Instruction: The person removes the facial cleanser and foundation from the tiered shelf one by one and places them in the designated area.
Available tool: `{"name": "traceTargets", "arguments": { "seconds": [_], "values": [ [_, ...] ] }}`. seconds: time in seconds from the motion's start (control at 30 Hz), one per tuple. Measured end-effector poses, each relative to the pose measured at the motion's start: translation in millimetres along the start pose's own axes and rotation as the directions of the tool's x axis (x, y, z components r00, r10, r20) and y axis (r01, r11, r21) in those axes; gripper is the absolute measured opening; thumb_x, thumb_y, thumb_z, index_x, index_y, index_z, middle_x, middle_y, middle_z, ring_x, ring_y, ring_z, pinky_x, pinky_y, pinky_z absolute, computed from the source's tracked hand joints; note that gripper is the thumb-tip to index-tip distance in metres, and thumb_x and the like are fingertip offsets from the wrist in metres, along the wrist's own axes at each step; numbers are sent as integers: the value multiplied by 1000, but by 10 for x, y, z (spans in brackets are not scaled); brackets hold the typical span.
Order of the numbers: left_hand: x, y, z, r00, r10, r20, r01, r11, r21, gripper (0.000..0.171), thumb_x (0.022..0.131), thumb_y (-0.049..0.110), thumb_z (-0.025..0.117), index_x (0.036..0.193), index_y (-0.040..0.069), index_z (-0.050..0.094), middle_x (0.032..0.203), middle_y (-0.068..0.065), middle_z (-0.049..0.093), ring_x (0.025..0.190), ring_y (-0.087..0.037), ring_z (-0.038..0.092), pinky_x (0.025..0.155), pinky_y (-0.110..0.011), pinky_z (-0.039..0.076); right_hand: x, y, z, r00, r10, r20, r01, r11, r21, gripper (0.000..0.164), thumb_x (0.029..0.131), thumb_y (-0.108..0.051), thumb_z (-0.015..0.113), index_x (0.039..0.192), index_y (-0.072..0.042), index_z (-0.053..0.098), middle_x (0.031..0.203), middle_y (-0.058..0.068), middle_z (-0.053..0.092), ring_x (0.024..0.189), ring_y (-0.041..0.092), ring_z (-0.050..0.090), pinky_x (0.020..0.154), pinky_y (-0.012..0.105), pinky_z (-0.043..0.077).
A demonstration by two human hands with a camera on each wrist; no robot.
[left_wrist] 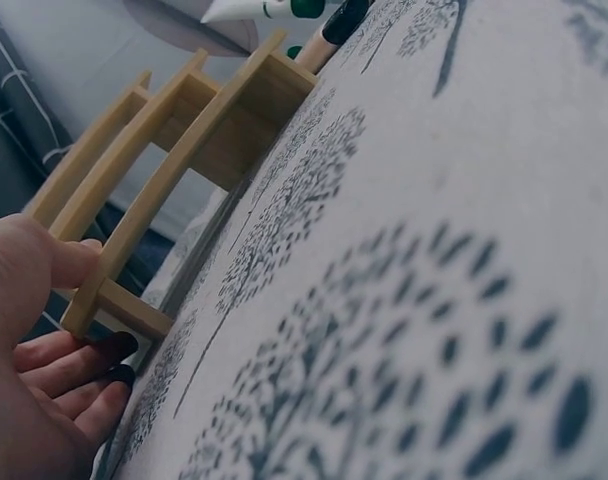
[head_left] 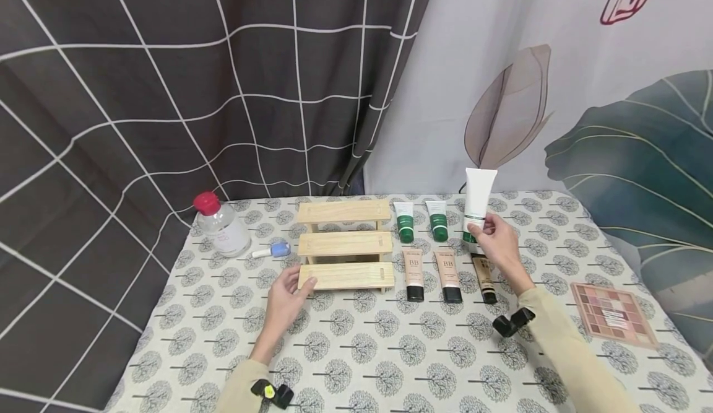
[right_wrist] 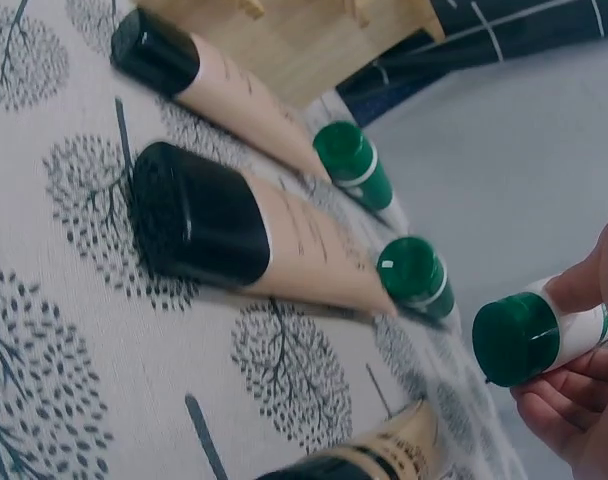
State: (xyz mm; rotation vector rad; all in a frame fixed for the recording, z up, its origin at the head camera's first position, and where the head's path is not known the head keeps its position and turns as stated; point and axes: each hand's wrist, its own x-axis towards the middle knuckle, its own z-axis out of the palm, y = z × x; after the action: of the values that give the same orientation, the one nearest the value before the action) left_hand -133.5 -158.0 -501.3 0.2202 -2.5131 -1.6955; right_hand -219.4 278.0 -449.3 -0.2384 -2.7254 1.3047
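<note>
My right hand [head_left: 497, 244] grips a white squeeze tube [head_left: 478, 196] near its green cap [right_wrist: 517, 338], cap end down, above the far right of the table. At the left end of a three-step wooden display stand [head_left: 345, 275], my left hand [head_left: 285, 295] holds the lowest step, thumb on top and fingers beneath. Right of the stand lie two smaller green-and-white tubes [head_left: 405, 222] [head_left: 437, 220]. Nearer to me are two beige BB cream tubes [head_left: 413, 270] [head_left: 448, 270] with black caps. A tan and black tube [head_left: 484, 278] lies below my right hand.
A clear bottle with a red cap [head_left: 224, 224] stands at the back left. Beside it lies a small blue bottle with a white cap [head_left: 273, 250]. A pink eyeshadow palette [head_left: 613, 315] lies at the right. Curtains [head_left: 223, 91] hang behind the patterned tablecloth [head_left: 362, 376].
</note>
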Motion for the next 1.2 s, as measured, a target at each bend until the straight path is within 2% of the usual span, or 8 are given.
{"name": "traceTargets", "arguments": {
  "seconds": [0.27, 0.43, 0.73, 0.87, 0.97, 1.1, 1.2],
  "values": [
    [5, 3, 4, 1000, 4, -4, -4, 1000, 8, 56, 91, 20, 76, 137, -3, 53, 133, -26, 63, 130, -41, 59, 116, -47, 47, 139, 159, 16, 995, 103, 6, -102, 990, -101, 48, 100, -33, 56, 123, 9, 56, 110, 24, 63, 89, 27, 59, 70, 26, 48],
    [-4, 9, 5, 1000, 2, -1, -2, 1000, 0, 56, 91, 20, 76, 137, -3, 53, 133, -26, 63, 130, -42, 58, 116, -48, 46, 213, 220, 21, 986, 154, 59, -144, 979, -144, 45, 99, -37, 55, 113, 6, 59, 99, 19, 64, 81, 25, 59, 65, 26, 49],
    [-21, 23, 2, 1000, -4, 0, 4, 1000, -11, 55, 91, 19, 76, 137, -4, 53, 134, -27, 62, 130, -42, 58, 116, -48, 46, 298, 177, 46, 989, 121, 82, -99, 967, -235, 40, 97, -38, 56, 90, 1, 61, 86, 17, 65, 74, 24, 56, 61, 26, 44],
    [-28, 20, 6, 1000, -6, 0, 6, 1000, -8, 56, 91, 20, 76, 137, -3, 54, 135, -27, 62, 130, -42, 58, 116, -48, 46, 334, 195, 56, 987, 132, 86, -106, 959, -263, 41, 97, -38, 56, 80, -1, 59, 77, 13, 62, 69, 22, 52, 59, 26, 41],
    [-31, 22, 7, 1000, -7, -1, 7, 1000, -1, 56, 91, 20, 76, 137, -3, 54, 135, -27, 62, 130, -42, 58, 116, -48, 46, 347, 205, 58, 987, 137, 86, -110, 957, -270, 44, 98, -39, 55, 81, 1, 61, 76, 13, 62, 68, 21, 51, 58, 26, 40],
    [-26, 25, 3, 1000, -1, -5, 1, 1000, 1, 56, 92, 21, 75, 137, -4, 54, 134, -27, 62, 130, -42, 58, 116, -49, 46, 339, 207, 67, 994, 99, 54, -80, 959, -272, 49, 98, -38, 55, 96, 9, 68, 84, 20, 67, 70, 23, 55, 58, 25, 41],
    [-16, 25, 6, 1000, 3, -9, -3, 1000, 7, 55, 92, 22, 75, 137, -3, 53, 134, -26, 62, 131, -42, 58, 117, -48, 45, 322, 208, 82, 998, 60, 26, -50, 960, -276, 47, 98, -37, 56, 91, 8, 66, 79, 18, 66, 68, 23, 54, 56, 25, 39]
  ]
}}
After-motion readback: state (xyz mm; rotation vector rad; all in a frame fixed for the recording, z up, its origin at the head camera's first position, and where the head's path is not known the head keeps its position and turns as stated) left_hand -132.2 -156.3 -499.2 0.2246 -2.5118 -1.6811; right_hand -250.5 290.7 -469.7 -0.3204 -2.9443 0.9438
